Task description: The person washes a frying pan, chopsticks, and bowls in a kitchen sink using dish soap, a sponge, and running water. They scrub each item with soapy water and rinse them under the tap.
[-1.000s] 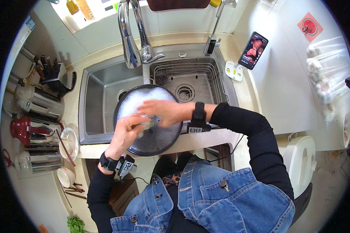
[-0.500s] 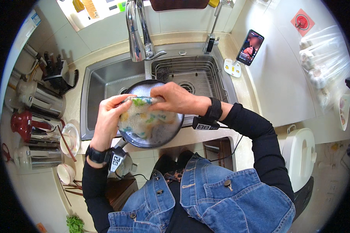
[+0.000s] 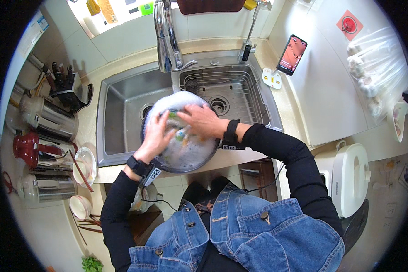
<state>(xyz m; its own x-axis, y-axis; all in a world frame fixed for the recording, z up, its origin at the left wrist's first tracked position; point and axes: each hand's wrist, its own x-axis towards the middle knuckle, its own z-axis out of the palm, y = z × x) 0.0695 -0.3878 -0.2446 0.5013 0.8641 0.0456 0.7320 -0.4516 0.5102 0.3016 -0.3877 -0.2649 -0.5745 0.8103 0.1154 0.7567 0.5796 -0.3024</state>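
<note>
A round, dark-rimmed pan (image 3: 211, 159) full of white suds rests over the front of the sink. In the foam lies a wet, pale cloth (image 3: 180, 135) with green, blue and orange patches, mostly covered by suds. My left hand (image 3: 155, 138) is on its left side, fingers spread and slightly blurred. From the right, my right hand (image 3: 205, 121) reaches over the cloth with fingers stretched out and fingertips down at the suds. Both hands touch the foamy cloth; neither is visibly wrapped round it.
Behind the pan is a double sink (image 3: 122, 99) with a wire rack (image 3: 247, 81) and chrome faucet (image 3: 166, 45). A phone (image 3: 292, 54) stands at right, near a white lidded appliance (image 3: 350, 181). Left are a knife block (image 3: 72, 90), a plate (image 3: 89, 158), chopsticks (image 3: 80, 170) and a bowl (image 3: 80, 207).
The cloth, held up stretched between both hands before, is now down in the suds. My fingers have opened out over it, and more white foam shows in the pan.
</note>
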